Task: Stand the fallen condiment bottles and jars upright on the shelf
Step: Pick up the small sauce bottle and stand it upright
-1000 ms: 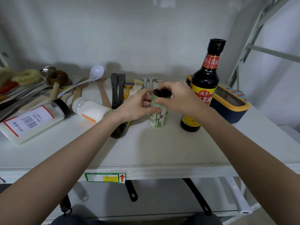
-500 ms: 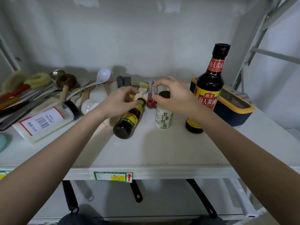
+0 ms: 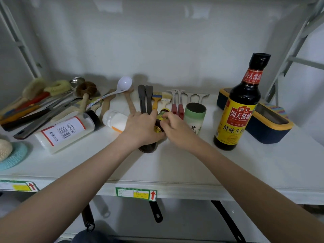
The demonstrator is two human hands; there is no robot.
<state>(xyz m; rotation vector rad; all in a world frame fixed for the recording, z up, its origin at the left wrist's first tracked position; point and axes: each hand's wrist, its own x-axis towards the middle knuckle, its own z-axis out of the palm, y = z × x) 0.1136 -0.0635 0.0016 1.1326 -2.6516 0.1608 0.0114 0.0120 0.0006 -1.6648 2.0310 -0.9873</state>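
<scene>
Nearest the camera, both forearms reach in over the front lip of the shelf (image 3: 175,186), which carries a green and yellow tag. They meet at the middle of the shelf over a small dark bottle (image 3: 149,148) lying on its side, base toward the person, yellow cap toward the back wall.

The left hand (image 3: 140,128) lies over the bottle's body with its grip curled round it. The right hand (image 3: 177,130) has its fingertips pinched at the neck just below the cap. Both hold the bottle, which is not yet raised, so this looks like the start of standing it up.

At 3 o'clock from the hands, just beside the right one, a green-topped salt tub (image 3: 195,114) already stands upright. Further along at 3 o'clock the tall soy sauce bottle (image 3: 240,106) also stands. These two count as done.

At 9 o'clock a small white jar (image 3: 114,121) lies on its side, touching or nearly touching the left hand. Beyond it, further toward 9 o'clock, a large clear jar with a barcode label (image 3: 66,130) lies tipped too.

By this reckoning two containers are up, one is in hand and two are left.

Toward 12 o'clock, spatulas, brushes and a white ladle (image 3: 124,83) lie flat against the back, not part of the job. A blue and yellow box (image 3: 268,134) sits at far right.
</scene>
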